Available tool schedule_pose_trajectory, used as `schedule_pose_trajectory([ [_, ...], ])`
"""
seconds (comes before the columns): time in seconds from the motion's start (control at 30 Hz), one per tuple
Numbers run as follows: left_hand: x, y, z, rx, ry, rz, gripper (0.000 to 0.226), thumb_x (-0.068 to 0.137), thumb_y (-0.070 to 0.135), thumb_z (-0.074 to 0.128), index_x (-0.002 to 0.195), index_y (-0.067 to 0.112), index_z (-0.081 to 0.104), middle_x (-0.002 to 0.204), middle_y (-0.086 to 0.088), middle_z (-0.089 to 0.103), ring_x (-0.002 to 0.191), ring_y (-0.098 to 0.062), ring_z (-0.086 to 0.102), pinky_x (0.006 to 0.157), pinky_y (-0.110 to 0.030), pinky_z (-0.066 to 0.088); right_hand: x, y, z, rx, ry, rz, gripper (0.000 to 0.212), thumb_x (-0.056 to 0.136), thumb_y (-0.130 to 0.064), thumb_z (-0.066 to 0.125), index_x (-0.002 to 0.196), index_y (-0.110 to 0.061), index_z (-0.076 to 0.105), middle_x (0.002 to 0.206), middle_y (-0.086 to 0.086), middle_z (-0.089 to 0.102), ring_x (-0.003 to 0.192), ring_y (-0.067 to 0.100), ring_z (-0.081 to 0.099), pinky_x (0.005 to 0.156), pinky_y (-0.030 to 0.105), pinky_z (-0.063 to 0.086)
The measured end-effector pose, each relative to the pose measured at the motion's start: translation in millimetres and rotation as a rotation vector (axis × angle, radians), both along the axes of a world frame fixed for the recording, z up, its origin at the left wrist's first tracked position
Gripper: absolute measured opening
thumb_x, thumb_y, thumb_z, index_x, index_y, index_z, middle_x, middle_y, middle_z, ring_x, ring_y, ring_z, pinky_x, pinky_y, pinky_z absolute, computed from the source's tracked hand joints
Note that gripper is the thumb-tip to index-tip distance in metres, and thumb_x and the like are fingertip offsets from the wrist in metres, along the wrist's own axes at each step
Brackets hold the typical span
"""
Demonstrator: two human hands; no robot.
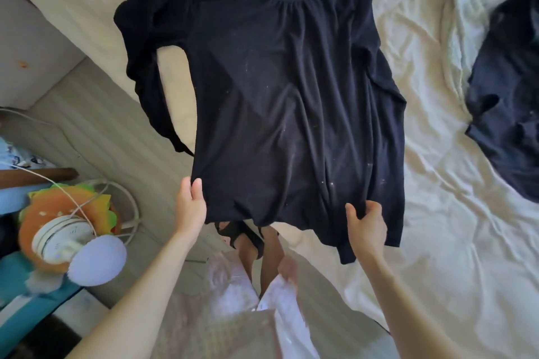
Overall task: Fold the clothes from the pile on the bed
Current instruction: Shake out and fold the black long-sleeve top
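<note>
Two hands hold one garment: my left hand [191,204] pinches the hem of the black long-sleeved top [280,90] at its left corner, thumb over the cloth and fingers curled beneath; my right hand [366,226] grips the hem nearer the right side, fingers bunched on a fold of fabric. The top lies spread across the near left corner of the bed [437,213], its hem lifted off the bed's edge toward me; one sleeve trails along the left edge, the other lies down the right side with its cuff near my right wrist. I judge the knit thin, soft and light, apt to sag and wrinkle rather than slip, so hem corners and shoulder seams are the best holds. Its long axis runs away from me, neckline at the far end, hem at my fingers. A dark pile of clothes [507,102] waits at the bed's right edge.
</note>
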State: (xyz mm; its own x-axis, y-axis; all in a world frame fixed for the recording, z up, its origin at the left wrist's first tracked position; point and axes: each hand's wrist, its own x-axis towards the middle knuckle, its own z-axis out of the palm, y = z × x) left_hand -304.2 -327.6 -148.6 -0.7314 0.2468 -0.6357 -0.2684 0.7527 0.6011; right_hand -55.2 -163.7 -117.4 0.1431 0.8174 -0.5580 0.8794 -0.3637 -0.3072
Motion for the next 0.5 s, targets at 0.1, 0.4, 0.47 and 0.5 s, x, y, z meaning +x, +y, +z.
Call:
schedule_pose_trajectory([
  [0.1,-1,-11,4,0.041,-0.024,-0.109,0.026,0.094,0.036,0.051,0.099,0.011,0.051,0.093,-0.003,0.060,0.087,-0.021,0.057,0.064,-0.028,0.042,1,-9,-5,-0.055,0.013,-0.079,0.027,0.094,-0.026,0.053,0.110,-0.003,0.054,0.089,0.002,0.056,0.092,0.028,0.056,0.073,0.031,0.038],
  [0.4,14,-38,13,0.030,-0.256,-0.033,0.012,0.097,0.012,0.049,0.107,0.006,0.052,0.109,-0.012,0.061,0.095,-0.024,0.059,0.082,-0.036,0.051,22,-15,18,0.051,0.195,-0.259,0.026,0.097,-0.034,0.047,0.101,-0.009,0.049,0.084,-0.002,0.052,0.079,0.016,0.051,0.068,0.030,0.037],
  [0.47,10,-39,19,-0.010,-0.145,0.000,0.018,0.100,0.015,0.042,0.114,0.004,0.048,0.111,-0.011,0.056,0.094,-0.022,0.054,0.074,-0.028,0.046,30,-12,22,0.054,0.192,-0.250,0.025,0.097,-0.035,0.047,0.099,-0.011,0.051,0.085,-0.001,0.053,0.080,0.018,0.051,0.073,0.031,0.038],
  [0.5,8,-39,22,-0.032,-0.077,-0.020,0.021,0.101,0.017,0.038,0.117,0.004,0.046,0.110,-0.009,0.054,0.093,-0.021,0.051,0.071,-0.027,0.041,33,-10,23,0.060,0.189,-0.236,0.025,0.098,-0.035,0.047,0.097,-0.011,0.052,0.084,0.000,0.054,0.080,0.019,0.051,0.073,0.033,0.038],
])
